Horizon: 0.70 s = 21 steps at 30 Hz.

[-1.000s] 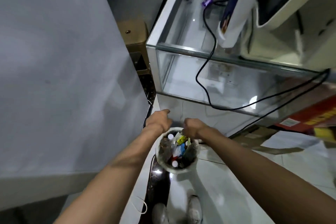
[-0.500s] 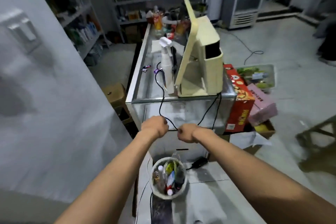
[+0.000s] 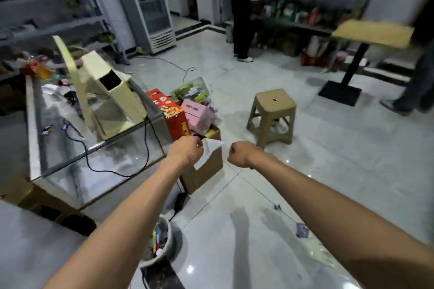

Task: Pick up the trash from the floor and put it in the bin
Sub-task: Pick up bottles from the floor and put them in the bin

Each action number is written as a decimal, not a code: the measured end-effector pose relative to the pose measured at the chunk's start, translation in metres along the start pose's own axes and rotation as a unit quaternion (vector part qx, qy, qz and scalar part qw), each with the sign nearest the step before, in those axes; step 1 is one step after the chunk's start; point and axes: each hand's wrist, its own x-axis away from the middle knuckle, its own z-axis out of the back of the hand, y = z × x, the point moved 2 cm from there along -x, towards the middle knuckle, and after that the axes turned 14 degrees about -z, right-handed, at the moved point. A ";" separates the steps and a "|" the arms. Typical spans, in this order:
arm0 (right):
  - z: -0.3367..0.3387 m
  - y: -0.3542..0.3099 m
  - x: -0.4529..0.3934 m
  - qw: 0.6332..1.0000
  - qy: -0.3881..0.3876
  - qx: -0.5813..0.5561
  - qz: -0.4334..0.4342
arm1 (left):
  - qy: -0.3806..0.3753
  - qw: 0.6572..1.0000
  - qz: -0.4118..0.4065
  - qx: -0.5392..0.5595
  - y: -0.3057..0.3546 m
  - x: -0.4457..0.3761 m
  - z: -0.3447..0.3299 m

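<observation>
The white round bin (image 3: 171,239) stands on the tiled floor at the bottom centre, partly hidden by my left forearm. It holds bottles and wrappers. Both arms stretch forward above the floor. My left hand (image 3: 186,152) is curled into a fist in front of a cardboard box, and I see nothing in it. My right hand (image 3: 239,153) is also a fist holding nothing. A small bluish wrapper (image 3: 303,230) lies on the floor under my right forearm, with a tiny dark scrap (image 3: 277,206) nearby.
A glass counter (image 3: 94,155) with a beige machine and black cables fills the left. Cardboard box (image 3: 204,171), red box (image 3: 171,112) and pink box sit beside it. A beige stool (image 3: 273,115), a pedestal table (image 3: 340,91) and two people (image 3: 239,19) stand farther off.
My hands rose from the bin's rim and stayed as fists. The view lifted off the bin and swung right, bringing the open shop floor into sight.
</observation>
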 end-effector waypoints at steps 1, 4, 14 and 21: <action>0.002 0.029 0.007 1.000 0.003 -0.018 -0.021 | -0.004 1.000 -0.018 -0.004 0.024 -0.007 -0.004; 0.005 0.112 0.031 0.995 0.003 -0.067 -0.079 | -0.004 0.997 -0.075 -0.002 0.102 -0.023 -0.013; 0.031 0.366 0.151 0.956 0.061 -0.143 -0.249 | -0.018 0.962 -0.273 -0.026 0.378 -0.020 -0.058; 0.008 0.477 0.217 0.934 0.052 -0.152 -0.319 | -0.045 0.941 -0.335 -0.013 0.503 0.008 -0.115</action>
